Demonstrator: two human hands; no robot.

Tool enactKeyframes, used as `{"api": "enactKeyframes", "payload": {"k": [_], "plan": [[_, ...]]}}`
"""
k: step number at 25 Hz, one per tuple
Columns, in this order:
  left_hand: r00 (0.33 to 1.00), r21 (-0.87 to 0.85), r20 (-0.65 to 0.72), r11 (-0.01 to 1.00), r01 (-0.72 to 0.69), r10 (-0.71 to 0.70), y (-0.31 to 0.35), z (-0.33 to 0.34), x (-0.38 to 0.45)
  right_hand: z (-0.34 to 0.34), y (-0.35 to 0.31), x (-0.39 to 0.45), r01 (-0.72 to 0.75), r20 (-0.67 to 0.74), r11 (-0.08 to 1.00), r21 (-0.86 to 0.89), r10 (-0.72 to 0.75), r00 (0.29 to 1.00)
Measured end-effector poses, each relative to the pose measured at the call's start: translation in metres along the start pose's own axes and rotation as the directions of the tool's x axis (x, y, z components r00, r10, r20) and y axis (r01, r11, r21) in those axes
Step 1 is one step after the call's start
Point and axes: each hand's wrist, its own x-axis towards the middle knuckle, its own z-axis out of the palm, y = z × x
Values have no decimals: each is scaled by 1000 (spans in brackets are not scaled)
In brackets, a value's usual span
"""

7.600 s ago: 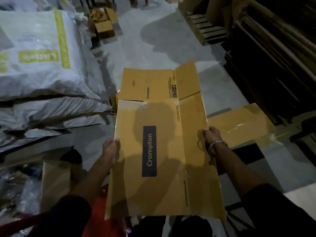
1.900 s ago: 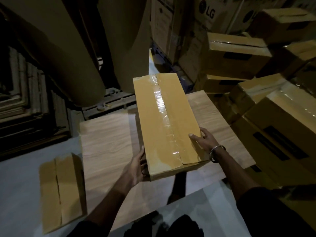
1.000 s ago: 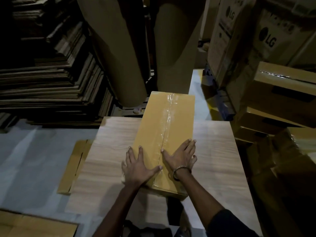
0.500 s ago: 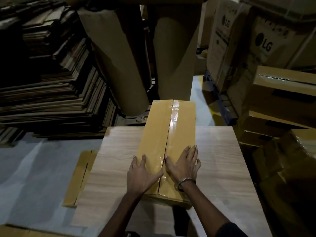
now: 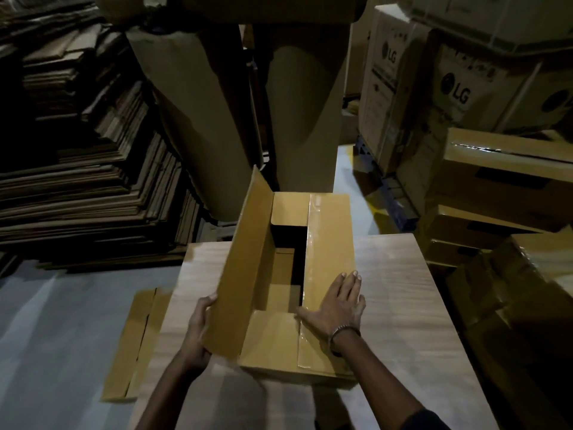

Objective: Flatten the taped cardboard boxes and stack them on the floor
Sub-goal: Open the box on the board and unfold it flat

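Cardboard box (image 5: 297, 346) lying on the wooden surface (image 5: 400, 305), top seam split. Left hand (image 5: 195, 333) is gripping the raised long flap (image 5: 245, 268); right hand (image 5: 338, 302), fingers flat, is pressing the taped flap (image 5: 328, 240). Light, stiff board likely folds along creases; flap edges suit grasping.

The only text that can be read is the brand "LG", printed with its round logo on 2 tall cartons at the upper right. On the nearer carton (image 5: 387, 97) the letters stand on the side face. On the farther carton (image 5: 465, 88) they are larger. Small print lines beside the logos are too blurred to read.
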Motion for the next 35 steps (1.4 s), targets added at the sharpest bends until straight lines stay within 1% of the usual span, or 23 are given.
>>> {"api": "enactKeyframes", "payload": {"k": [1, 2, 4, 5, 6, 7, 9, 10, 12, 14, 15, 17, 19, 21, 23, 25, 27, 29, 31, 32, 33, 34, 35], "plan": [[998, -38, -57, 999, 13, -15, -6, -14, 1, -3, 0, -1, 8, 11, 999, 32, -8, 1000], [997, -84, -73, 996, -2, -4, -11, -27, 2, -6, 2, -2, 20, 29, 997, 78, -22, 999], [989, -158, -98, 983, 95, -112, -15, -49, 12, -14, 7, -2, 28, 75, 979, 204, -45, 996], [985, -131, -116, 985, 112, -128, -19, -57, 18, -19, 10, -2, 19, 91, 964, 266, -45, 995], [982, -74, -143, 990, 116, -126, -24, -65, 26, -26, 14, -3, 7, 105, 947, 322, -43, 994], [978, 28, -181, 994, 110, -103, -31, -72, 31, -29, 19, -1, -1, 115, 928, 371, -45, 992], [970, 240, -243, 970, 41, 19, -44, -79, 41, -32, 29, 4, -6, 134, 881, 473, -65, 989], [963, 361, -260, 932, 27, 72, -56, -83, 47, -32, 33, 7, -2, 137, 851, 525, -82, 987], [952, 605, -272, 794, 54, 142, -82, -81, 61, -29, 40, 13, -7, 140, 804, 594, -94, 986], [963, 729, -188, 685, 5, 193, -91, -60, 64, -30, 41, 12, -16, 148, 794, 608, -94, 985], [973, 743, -156, 669, 4, 168, -89, -45, 61, -32, 39, 8, -18, 150, 803, 596, -90, 985], [991, 686, -126, 725, 62, 35, -85, -16, 55, -30, 34, 0, -8, 144, 852, 524, -80, 986], [996, 622, -74, 778, 89, -55, -94, 7, 54, -22, 26, -7, 7, 103, 925, 380, -50, 993], [998, 606, -53, 793, 57, -31, -117, 19, 59, -6, 19, -10, 21, 15, 981, 195, -25, 1000], [995, 596, -94, 800, 67, -14, -141, 22, 66, 8, 14, -9, 27, -50, 998, 49, -25, 998], [995, 587, -104, 807, 63, -2, -144, 22, 64, 14, 6, -4, 10, -66, 999, -32, -12, 998], [995, 560, -95, 828, 37, 19, -135, 21, 57, 15, -5, 2, 14, -53, 997, -78, -18, 998], [996, 539, -81, 842, 12, 38, -126, 20, 52, 18, -23, 11, 95, -29, 988, -123, -100, 995], [995, 527, -90, 850, 4, 52, -121, 19, 48, 20, -50, 16, 259, 8, 952, -163, -262, 965], [994, 521, -96, 853, 4, 54, -121, 20, 48, 19, -66, 19, 367, 25, 909, -199, -370, 929], [993, 516, -104, 857, 9, 52, -120, 20, 47, 18, -82, 21, 480, 53, 844, -240, -482, 874], [993, 508, -107, 861, 12, 50, -122, 20, 48, 17, -97, 24, 587, 102, 756, -288, -586, 804], [992, 504, -114, 863, 17, 47, -123, 20, 48, 17, -110, 27, 676, 173, 646, -354, -665, 727]]}}
